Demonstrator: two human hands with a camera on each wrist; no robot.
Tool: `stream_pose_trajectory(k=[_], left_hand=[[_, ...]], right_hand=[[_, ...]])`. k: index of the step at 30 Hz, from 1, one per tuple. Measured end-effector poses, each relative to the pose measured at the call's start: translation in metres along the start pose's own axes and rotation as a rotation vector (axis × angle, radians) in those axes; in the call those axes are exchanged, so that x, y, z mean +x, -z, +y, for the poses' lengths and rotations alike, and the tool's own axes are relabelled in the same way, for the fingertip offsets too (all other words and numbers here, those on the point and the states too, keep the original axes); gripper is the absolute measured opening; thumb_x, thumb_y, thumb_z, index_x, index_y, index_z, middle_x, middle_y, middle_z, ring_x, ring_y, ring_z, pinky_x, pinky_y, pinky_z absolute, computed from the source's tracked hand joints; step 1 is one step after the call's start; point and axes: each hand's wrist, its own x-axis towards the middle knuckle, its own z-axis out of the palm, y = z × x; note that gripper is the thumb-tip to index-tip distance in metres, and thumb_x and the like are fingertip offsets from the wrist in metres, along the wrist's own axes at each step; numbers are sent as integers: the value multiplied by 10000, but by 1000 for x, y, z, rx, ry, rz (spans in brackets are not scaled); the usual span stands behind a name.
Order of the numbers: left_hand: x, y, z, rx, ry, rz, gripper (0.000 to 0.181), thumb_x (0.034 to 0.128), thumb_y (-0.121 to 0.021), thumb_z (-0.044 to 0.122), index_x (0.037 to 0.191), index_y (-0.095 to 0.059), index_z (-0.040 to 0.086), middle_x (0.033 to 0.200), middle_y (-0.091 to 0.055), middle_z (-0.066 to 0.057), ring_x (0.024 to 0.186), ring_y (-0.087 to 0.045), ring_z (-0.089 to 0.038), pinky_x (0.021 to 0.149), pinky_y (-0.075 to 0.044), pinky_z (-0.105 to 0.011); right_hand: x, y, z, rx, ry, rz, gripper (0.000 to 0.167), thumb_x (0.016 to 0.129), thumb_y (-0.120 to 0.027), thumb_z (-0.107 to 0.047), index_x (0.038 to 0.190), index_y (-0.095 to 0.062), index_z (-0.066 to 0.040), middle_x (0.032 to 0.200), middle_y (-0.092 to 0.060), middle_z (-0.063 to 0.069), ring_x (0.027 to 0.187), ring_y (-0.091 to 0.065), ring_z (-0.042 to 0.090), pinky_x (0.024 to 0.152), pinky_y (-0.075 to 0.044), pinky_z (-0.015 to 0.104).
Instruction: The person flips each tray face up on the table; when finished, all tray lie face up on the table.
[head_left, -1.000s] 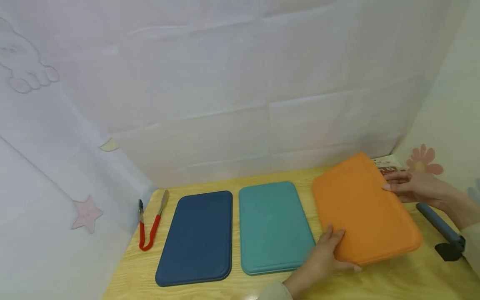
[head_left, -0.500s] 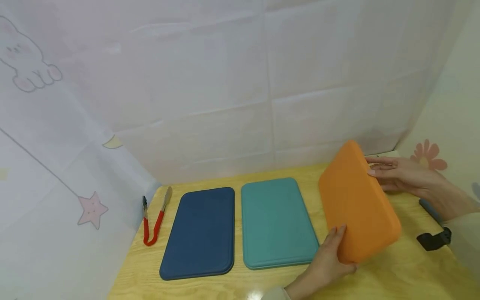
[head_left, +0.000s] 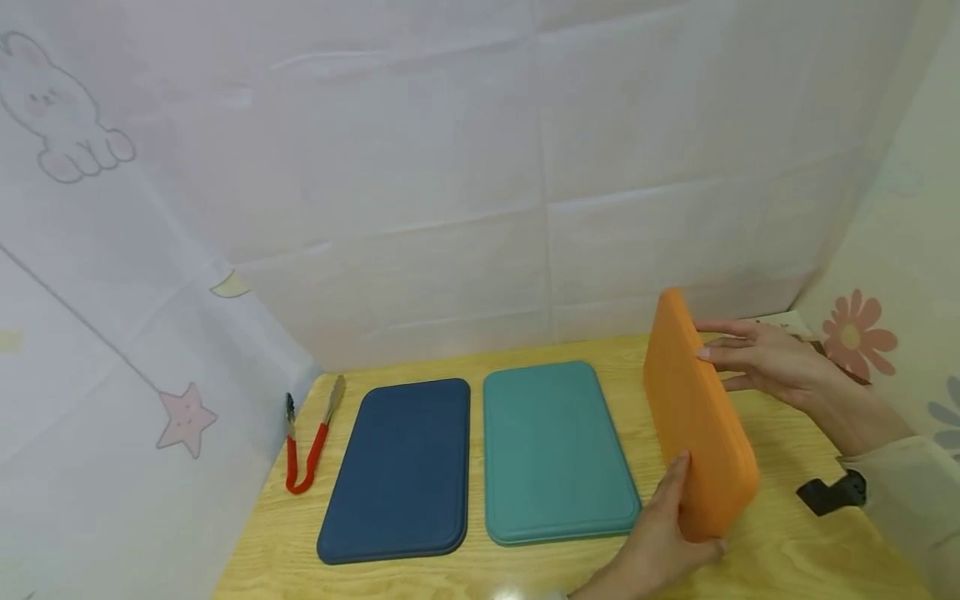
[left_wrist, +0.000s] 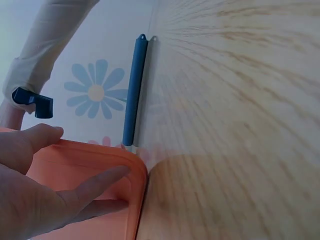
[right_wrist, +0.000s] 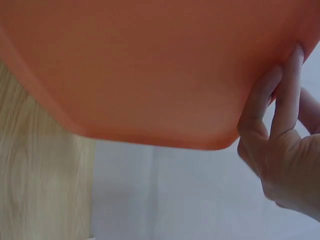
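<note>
An orange rectangular tray [head_left: 701,425] stands steeply tilted on its side at the right of the table, its narrow edge facing up. My left hand [head_left: 656,533] grips its near end, with the thumb on the end edge and fingers spread on the left face. The right hand [head_left: 776,367] holds the upper long edge toward the far end, as the right wrist view shows with fingertips pressed on the broad face. In the left wrist view the tray's lower edge lies close to the table; whether it touches cannot be told.
A teal tray [head_left: 558,454] and a dark blue tray [head_left: 397,471] lie flat to the left. Tongs with red handles [head_left: 300,462] lie at the left edge. A blue rod with a hanging loop [left_wrist: 135,90] lies along the right wall. Sheeted walls [head_left: 420,208] enclose the back and sides.
The orange tray has turned from a slanted lay to nearly upright. The right hand has moved left with its upper edge, while the left hand has stayed at the near end.
</note>
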Motion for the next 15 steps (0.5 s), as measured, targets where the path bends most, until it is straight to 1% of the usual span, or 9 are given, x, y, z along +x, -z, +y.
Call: stream_pose_trajectory(k=[2,4,6,8,11,13,15], left_hand=[[-2,0,2,-17,-5,-2,972,826,-775,176,1547,-138,306,1554,-255,32,1181,-503,-75,831,-490,-209],[-4,0,4,-23,-35,9,1007,817,-776,140,1551,-107,305,1552,-253,38,1136,-510,-51,798,-492,-195],[-5,-1,5,-27,-99,27,1040,815,-767,93,1554,-65,299,1556,-239,26,1133,-497,-39,800,-492,-186],[-6,-1,7,-19,-181,56,1059,821,-749,53,1559,-22,270,1562,-226,-11,1146,-480,-35,836,-487,-185],[-9,-2,11,-26,-284,106,1051,844,-710,12,1560,27,233,1559,-222,-72,1205,-459,-67,903,-476,-199],[-12,-2,14,-39,-331,140,1038,851,-694,-6,1561,36,199,1557,-223,-103,1235,-459,-114,933,-468,-216],[-16,0,19,-60,-338,162,1019,862,-687,8,1562,27,201,1550,-235,-115,1251,-467,-165,934,-475,-233]], right_hand=[[-1,-5,-3,5,-11,0,703,975,-586,-135,1526,-168,-10,1163,-595,26,1024,-639,149,843,-547,437],[-1,-10,-7,3,-19,5,723,966,-603,-146,1530,-169,-17,1189,-578,72,1020,-642,159,846,-545,453],[-1,-13,-11,-7,-22,7,742,959,-615,-158,1535,-166,-27,1209,-550,120,1014,-643,169,845,-544,459],[-1,-16,-14,-22,-13,8,747,958,-617,-163,1536,-163,-29,1217,-536,147,1008,-643,173,841,-546,459],[1,-20,-16,-29,-1,20,748,954,-626,-170,1533,-176,-24,1187,-558,134,990,-647,164,829,-551,452],[3,-24,-15,-33,9,30,742,950,-632,-175,1528,-193,-17,1167,-572,122,979,-649,159,820,-555,449],[4,-29,-13,-38,12,36,740,946,-639,-184,1524,-208,-16,1166,-573,122,974,-645,150,816,-556,449]])
